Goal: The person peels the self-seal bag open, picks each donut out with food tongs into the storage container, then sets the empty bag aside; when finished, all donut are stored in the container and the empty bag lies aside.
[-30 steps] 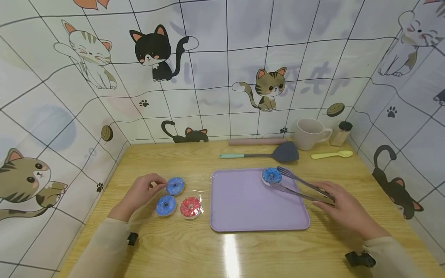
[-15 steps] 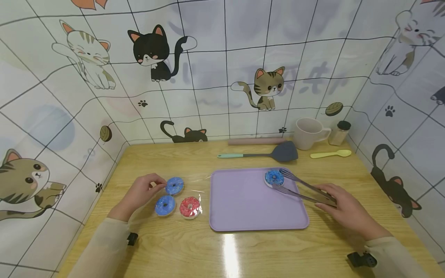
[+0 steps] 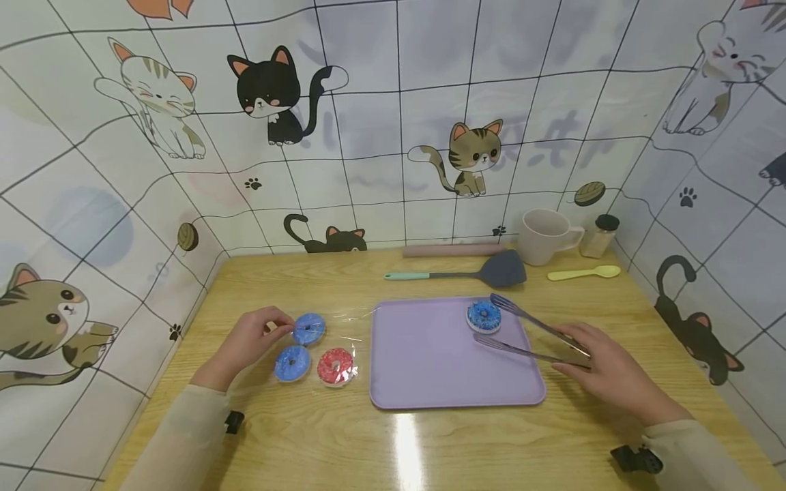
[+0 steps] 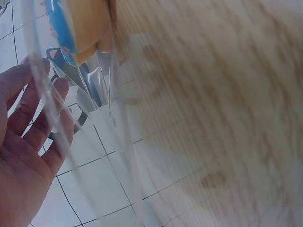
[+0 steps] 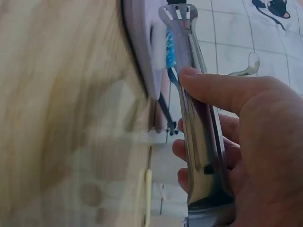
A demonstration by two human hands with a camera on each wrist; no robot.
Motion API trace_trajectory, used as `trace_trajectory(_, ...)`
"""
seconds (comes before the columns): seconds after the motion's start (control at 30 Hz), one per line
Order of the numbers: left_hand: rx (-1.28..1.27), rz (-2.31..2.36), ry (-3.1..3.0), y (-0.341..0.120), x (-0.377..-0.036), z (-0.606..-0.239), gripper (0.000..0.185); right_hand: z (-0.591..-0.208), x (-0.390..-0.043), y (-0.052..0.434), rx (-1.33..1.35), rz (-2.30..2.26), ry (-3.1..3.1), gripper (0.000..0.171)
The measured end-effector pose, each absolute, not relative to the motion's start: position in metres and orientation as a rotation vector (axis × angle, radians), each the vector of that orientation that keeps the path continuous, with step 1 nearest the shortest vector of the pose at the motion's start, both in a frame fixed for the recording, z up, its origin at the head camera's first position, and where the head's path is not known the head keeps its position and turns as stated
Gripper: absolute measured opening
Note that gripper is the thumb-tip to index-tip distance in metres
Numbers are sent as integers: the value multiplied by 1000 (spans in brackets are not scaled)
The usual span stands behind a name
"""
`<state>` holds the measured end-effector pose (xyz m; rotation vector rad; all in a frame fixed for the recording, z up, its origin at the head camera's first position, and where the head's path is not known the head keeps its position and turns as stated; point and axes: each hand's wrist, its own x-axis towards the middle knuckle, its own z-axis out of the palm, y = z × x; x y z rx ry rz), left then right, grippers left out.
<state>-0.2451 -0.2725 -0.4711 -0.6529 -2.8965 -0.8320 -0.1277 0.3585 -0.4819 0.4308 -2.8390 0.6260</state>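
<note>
Now the right hand (image 3: pixel 608 372) grips metal tongs (image 3: pixel 531 334), their arms spread, long axis running up-left toward the blue donut (image 3: pixel 484 316) at the purple tray's (image 3: pixel 430 368) far right corner, between the tips. Well apart, the left hand (image 3: pixel 245 341), fingers relaxed, touches another blue donut (image 3: pixel 308 329) on clear wrap.
</note>
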Motion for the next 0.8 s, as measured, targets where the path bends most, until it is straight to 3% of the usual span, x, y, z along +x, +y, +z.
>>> trace_trajectory(0.37,-653,-833,-2900,-272,-244,-470,7,-461,-127,317,567,619,-2743,69)
trace_trajectory(0.8,-666,-828,-2900,-275,-246,-471,6,-460,-145,274,731,655,-2761,62)
